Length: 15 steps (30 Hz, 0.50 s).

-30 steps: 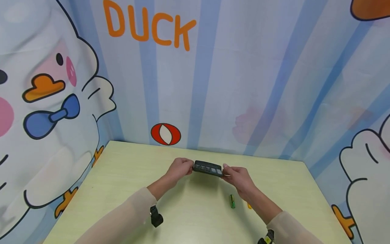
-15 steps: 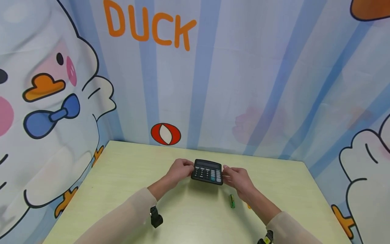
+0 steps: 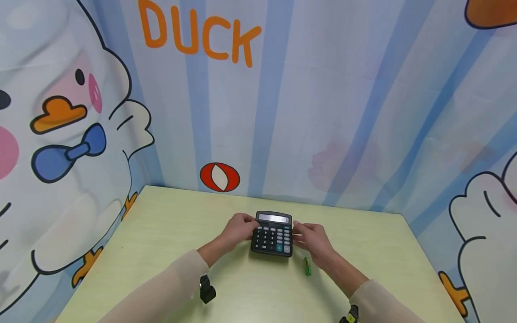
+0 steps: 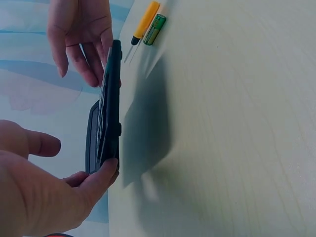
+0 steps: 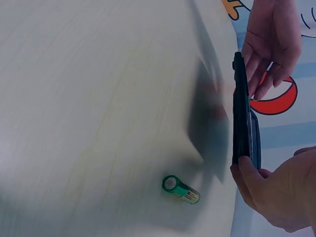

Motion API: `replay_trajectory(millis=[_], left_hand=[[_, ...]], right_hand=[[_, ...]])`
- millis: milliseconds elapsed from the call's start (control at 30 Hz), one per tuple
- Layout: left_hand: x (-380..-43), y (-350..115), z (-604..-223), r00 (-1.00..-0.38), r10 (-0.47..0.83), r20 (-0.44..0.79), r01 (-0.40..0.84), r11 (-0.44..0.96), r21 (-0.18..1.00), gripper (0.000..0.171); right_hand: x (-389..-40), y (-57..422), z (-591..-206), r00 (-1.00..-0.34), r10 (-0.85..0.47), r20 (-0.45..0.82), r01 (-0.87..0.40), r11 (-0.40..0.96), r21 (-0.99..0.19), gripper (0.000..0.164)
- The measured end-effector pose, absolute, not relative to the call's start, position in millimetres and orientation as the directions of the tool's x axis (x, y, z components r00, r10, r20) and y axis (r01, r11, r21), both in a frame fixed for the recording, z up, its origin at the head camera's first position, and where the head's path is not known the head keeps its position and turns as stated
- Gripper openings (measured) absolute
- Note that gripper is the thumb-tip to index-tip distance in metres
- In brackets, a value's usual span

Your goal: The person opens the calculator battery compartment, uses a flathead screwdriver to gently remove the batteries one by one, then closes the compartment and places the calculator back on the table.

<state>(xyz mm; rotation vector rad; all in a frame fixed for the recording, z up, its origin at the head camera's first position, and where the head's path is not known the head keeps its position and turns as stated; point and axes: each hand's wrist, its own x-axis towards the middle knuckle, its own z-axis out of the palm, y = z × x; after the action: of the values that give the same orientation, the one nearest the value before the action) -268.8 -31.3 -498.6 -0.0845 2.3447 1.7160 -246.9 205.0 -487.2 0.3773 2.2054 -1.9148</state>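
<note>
A black desk calculator (image 3: pixel 271 237) is held up between both hands, its keys and display facing the head camera. My left hand (image 3: pixel 238 228) holds its left edge; in the left wrist view the fingertips (image 4: pixel 106 173) touch the lower edge while the thumb stands off it. On the other side my right hand (image 3: pixel 315 242) holds the right edge, with fingertips (image 5: pixel 247 170) at the rim in the right wrist view. Its shadow falls on the table below. A green battery (image 3: pixel 308 266) lies near the right hand.
Beside the battery lies a yellow-handled screwdriver (image 4: pixel 146 19) with a thin metal shaft, covered by the right arm in the head view. The pale wooden table (image 3: pixel 169 224) ends at a duck-print cloth (image 3: pixel 307 112) along the back and sides.
The calculator has tilted from nearly edge-on to showing its full face, its near end coming toward me. Both hands have shifted slightly with it. The battery stays put.
</note>
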Motion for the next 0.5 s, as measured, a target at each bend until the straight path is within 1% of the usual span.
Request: replay_trajectory(millis=[200, 500], left_hand=[[-267, -31, -502, -0.973, 0.095, -0.210, -0.169, 0.327, 0.930, 0.039], [-267, -29, -513, -0.977, 0.051, -0.207, -0.175, 0.358, 0.917, 0.041]], right_hand=[[-246, 201, -493, -0.948, 0.081, -0.309, 0.317, 0.126, -0.940, 0.055], [-249, 200, -506, -0.943, 0.107, -0.316, 0.328, 0.112, -0.938, 0.048]])
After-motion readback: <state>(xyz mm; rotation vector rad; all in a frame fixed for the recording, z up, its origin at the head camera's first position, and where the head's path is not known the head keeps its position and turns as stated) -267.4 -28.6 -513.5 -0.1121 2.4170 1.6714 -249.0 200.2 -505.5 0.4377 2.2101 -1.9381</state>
